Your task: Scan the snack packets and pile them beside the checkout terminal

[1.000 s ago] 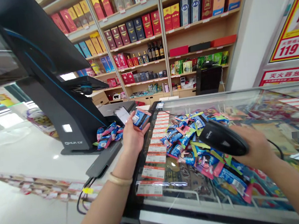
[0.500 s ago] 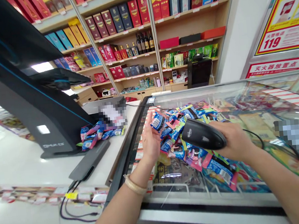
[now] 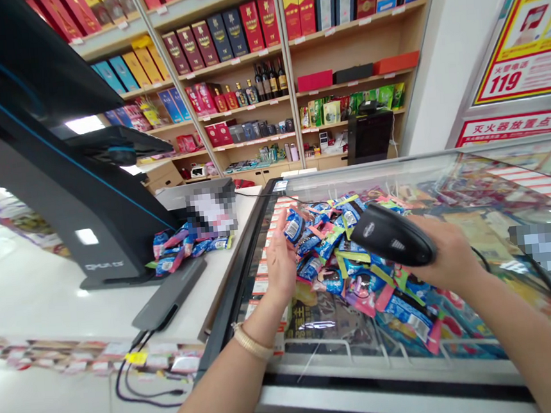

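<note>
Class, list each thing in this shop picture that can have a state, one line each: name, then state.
left hand, closed on a blue packet
right hand, gripping the scanner, pointing left
packet heap, loose on the glass lid
small packet pile, lying beside the register base
register light, lit

Black register stand [image 3: 87,204] left of shelves [image 3: 353,48] stacked with boxes [image 3: 251,25]

- Your left hand [image 3: 280,264] stands edge-up, fingers nearly straight and close together, tips pinching; its forearm rises from bottom centre.
- Your right hand [image 3: 447,259] is curled in a closed grip, knuckles up; its forearm reaches in from lower right.
</note>
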### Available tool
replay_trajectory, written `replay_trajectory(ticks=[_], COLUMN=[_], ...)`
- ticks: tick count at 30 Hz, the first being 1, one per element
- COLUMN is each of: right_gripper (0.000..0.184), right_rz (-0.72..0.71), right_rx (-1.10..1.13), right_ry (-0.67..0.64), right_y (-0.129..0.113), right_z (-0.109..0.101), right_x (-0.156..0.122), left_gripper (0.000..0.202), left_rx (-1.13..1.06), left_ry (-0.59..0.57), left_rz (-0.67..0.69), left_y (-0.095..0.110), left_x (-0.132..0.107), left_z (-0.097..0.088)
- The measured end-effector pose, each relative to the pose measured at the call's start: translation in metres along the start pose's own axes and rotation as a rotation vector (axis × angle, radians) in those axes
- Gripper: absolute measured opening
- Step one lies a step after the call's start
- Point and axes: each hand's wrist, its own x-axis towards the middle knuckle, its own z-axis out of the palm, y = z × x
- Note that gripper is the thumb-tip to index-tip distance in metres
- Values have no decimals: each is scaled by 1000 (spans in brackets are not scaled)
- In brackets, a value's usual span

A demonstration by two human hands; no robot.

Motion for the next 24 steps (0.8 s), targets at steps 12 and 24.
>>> replay_trajectory(ticks=[12,24], right_gripper=[32,27], right_rz=[64,-57], right_rx=[-268,-341], right_ry=[132,138], right_y=[38,41], right_z=[3,7], right_x=[-20,-25], left_gripper=[53,45], left_rx=[828,1261], left_ry=[-525,143], left_rz=[394,481], left_y=[0,56], left_x=[26,58], left_z=[14,-138])
